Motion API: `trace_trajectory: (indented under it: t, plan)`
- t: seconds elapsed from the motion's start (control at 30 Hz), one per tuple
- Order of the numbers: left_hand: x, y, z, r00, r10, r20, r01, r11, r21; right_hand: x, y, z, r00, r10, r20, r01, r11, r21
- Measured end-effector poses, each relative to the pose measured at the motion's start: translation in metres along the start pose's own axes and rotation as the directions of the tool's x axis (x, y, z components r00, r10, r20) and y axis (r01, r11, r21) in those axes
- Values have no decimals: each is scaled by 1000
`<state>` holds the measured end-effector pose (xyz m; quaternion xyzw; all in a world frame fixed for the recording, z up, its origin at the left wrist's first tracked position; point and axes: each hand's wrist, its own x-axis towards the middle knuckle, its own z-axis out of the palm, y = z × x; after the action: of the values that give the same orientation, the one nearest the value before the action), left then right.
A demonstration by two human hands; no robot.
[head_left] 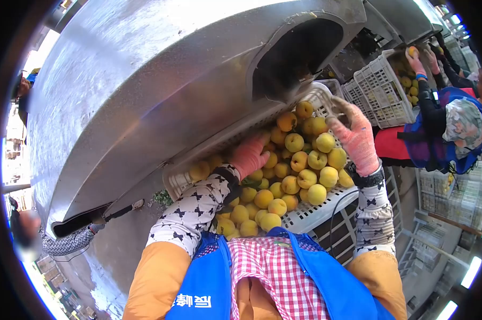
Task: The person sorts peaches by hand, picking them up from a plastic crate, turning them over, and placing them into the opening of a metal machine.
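Note:
Yellow peaches [306,178] fill a white plastic crate [326,205] in front of me. My left hand [249,156], in a pink glove, lies over the fruit near the crate's far side, thumb apart from the fingers. Its fingertips are partly hidden among the peaches. At the right end of the crate, my right hand [356,137] is raised by the rim in a dirty pink glove. Its fingers are curved and spread, with no fruit in them.
Behind the crate stands a large metal machine [161,80] with a dark opening [297,56]. To the right, a person in a blue vest [446,120] holds a peach [412,51] over another white crate [382,88]. Stacked crates [454,192] stand farther right.

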<state>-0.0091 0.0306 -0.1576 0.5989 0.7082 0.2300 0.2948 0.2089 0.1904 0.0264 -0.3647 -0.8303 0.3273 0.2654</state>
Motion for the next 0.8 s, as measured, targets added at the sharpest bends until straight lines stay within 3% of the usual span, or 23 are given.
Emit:
trace_trajectory:
  t: [0.03, 0.1, 0.13, 0.2, 0.23, 0.3, 0.33, 0.4, 0.43, 0.47, 0.5, 0.53, 0.57, 0.6, 0.63, 0.67, 0.7, 0.73, 0.77, 0.8]
  plan:
    - [13, 0, 7, 1000, 7, 4, -7, 1000, -12, -15, 1, -2, 991, 121, 59, -121, 993, -9]
    - [38, 1, 22, 994, 95, 61, -104, 982, 159, -36, 16, -6, 974, 224, 36, -219, 969, -110]
    - [46, 8, 16, 993, 97, 65, -106, 983, 148, -44, 27, -9, 972, 232, 38, -226, 967, -119]
    - [57, 21, 7, 940, -66, 335, -61, 934, 353, -57, 42, -13, 955, 287, 78, -268, 944, -195]
    - [62, 23, 14, 938, -58, 343, -70, 935, 348, -60, 45, -9, 938, 324, 121, -295, 933, -204]
    - [71, 25, 29, 928, -186, 324, -12, 853, 522, -61, 57, 8, 953, 271, 134, -204, 904, -375]
    - [68, 11, 43, 926, -184, 331, -19, 850, 527, -52, 51, 18, 900, 406, 159, -291, 832, -473]
    - [55, -14, 57, 996, 90, -6, -85, 960, 266, -39, 55, 46, 868, 471, 155, -312, 762, -567]
    - [52, -16, 56, 995, 100, 1, -97, 958, 272, -37, 58, 51, 834, 532, 149, -316, 681, -661]
    - [49, -18, 55, 996, -62, 65, 40, 956, 290, -38, 59, 50, 831, 538, 139, -329, 678, -657]
    - [46, -15, 47, 966, -228, 119, 181, 931, 316, -38, 60, 49, 858, 463, 223, -326, 825, -461]
    - [43, -15, 39, 967, -225, 121, 177, 931, 320, -38, 59, 47, 885, 369, 285, -308, 922, -236]
    - [40, -13, 31, 946, -280, 163, 245, 948, 205, -41, 56, 44, 885, 368, 285, -308, 922, -234]
    - [39, -13, 24, 922, -326, 209, 313, 945, 90, -46, 48, 39, 859, 376, 347, -448, 880, 159]
    - [39, -21, 29, 924, -322, 204, 309, 946, 95, -52, 41, 34, 843, 354, 406, -531, 673, 515]
    - [37, -29, 36, 900, -356, 253, 416, 874, -251, -60, 35, 28, 818, 362, 447, -575, 489, 656]
    - [38, -35, 41, 875, -366, 315, 483, 676, -556, -67, 34, 29, 821, 361, 442, -571, 488, 661]
    - [45, -17, 33, 876, -364, 318, 483, 679, -553, -75, 35, 32, 806, 406, 430, -550, 247, 798]
    - [57, 6, 32, 868, -409, 283, 493, 779, -387, -82, 38, 35, 781, 452, 431, -479, -10, 878]
    - [68, 30, 29, 862, -446, 243, 495, 845, -204, -88, 45, 45, 790, 498, 357, -393, -36, 919]
